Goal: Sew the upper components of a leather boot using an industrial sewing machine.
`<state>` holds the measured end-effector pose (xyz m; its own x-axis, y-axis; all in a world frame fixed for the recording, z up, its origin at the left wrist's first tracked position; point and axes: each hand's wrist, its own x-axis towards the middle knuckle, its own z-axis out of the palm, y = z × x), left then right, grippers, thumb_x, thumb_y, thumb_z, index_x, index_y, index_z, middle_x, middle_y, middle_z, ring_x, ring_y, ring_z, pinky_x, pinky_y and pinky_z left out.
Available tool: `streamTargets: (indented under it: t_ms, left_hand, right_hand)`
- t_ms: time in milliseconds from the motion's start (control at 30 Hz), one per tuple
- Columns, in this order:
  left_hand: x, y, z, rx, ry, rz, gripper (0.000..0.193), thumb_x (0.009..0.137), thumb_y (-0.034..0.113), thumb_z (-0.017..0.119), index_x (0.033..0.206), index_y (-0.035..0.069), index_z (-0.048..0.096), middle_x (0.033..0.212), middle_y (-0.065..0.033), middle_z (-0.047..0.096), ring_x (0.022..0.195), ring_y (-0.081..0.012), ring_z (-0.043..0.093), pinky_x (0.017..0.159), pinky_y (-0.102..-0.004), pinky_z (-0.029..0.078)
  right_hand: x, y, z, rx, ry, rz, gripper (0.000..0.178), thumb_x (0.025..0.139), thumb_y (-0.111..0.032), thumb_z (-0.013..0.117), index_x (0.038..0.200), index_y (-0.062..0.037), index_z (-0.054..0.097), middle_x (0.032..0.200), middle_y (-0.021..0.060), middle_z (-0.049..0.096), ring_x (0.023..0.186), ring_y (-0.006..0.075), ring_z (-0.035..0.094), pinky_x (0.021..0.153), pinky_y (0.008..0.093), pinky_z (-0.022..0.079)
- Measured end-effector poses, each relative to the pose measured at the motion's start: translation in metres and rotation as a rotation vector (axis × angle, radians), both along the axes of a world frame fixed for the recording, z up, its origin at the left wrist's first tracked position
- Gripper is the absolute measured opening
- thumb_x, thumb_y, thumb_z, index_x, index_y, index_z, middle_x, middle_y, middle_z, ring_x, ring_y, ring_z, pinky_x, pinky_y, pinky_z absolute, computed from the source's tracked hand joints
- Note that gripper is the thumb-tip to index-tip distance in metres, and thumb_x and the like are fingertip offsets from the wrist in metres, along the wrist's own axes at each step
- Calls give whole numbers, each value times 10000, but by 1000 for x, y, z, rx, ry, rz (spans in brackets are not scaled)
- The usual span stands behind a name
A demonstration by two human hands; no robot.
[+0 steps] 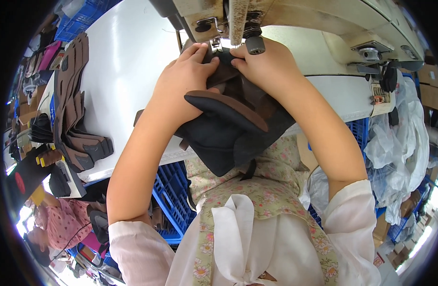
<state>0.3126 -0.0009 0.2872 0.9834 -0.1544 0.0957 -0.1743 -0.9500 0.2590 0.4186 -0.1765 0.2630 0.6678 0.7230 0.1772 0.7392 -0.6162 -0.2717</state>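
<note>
Evidently both hands' [183, 78] [269, 62] fingers [192, 50] grip dark fabric [219, 143] overhanging a tabletop [118, 76] edge; roomy leftward.

sewing machine [319, 14] cut off at top, dark fabric [216, 143] partly hidden beneath hands [183, 81] [271, 62]

I can read no lettering here, even on the small card [382, 95] near the right end of the sewing machine [331, 13].

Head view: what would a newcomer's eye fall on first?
Probably the black-and-brown workpiece at centre, with the left hand and right hand on it beneath the sewing machine. Next, perhaps the brown-and-black pieces along the left of the white table, and pale plastic at far right.
</note>
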Motion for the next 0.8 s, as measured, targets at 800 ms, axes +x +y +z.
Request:
streamTargets:
  t_ms: [800]
  left_hand:
    - [0,1,2,-74,80,-2,422,763,286,690,1136,95,733,1330,-237,574,1317,-427,455,1083,-467,398]
  right_hand:
    - [3,-3,3,102,-130,187,116,783,-233,718,856,-148,744,861,82,694,815,292,671,700,413,541]
